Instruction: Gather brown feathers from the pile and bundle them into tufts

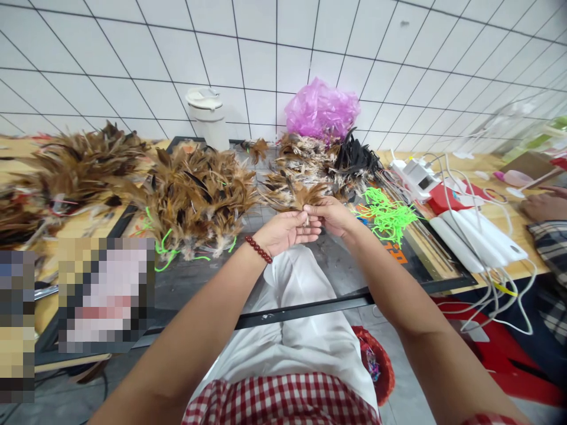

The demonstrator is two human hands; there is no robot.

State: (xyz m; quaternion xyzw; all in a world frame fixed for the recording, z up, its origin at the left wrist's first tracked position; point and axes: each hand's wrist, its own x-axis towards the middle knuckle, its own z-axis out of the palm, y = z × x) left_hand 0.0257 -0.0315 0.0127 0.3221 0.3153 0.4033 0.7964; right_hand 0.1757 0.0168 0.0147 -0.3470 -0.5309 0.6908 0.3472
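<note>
Over the near side of the dark glass-topped board (248, 289), my two hands meet at a small tuft of brown feathers (311, 193). My left hand (290, 230) is turned palm up, its thumb and forefinger closed at the pale quill ends. Closed on the base of the same tuft from the other side is my right hand (334, 216). The feathers fan away from me. Just beyond lies a pile of brown feathers with pale fluffy bases (296, 162). To the left spreads a large heap of brown feathers (199, 189), bright green strands among them.
A bundle of green strings (387, 215) lies on the right, near black feathers (354, 156). Behind stand a white lidded cup (209, 115) and a pink plastic bag (323, 109). A white power bank (478, 239) with cables is farther right, beside another person's hand (544, 203).
</note>
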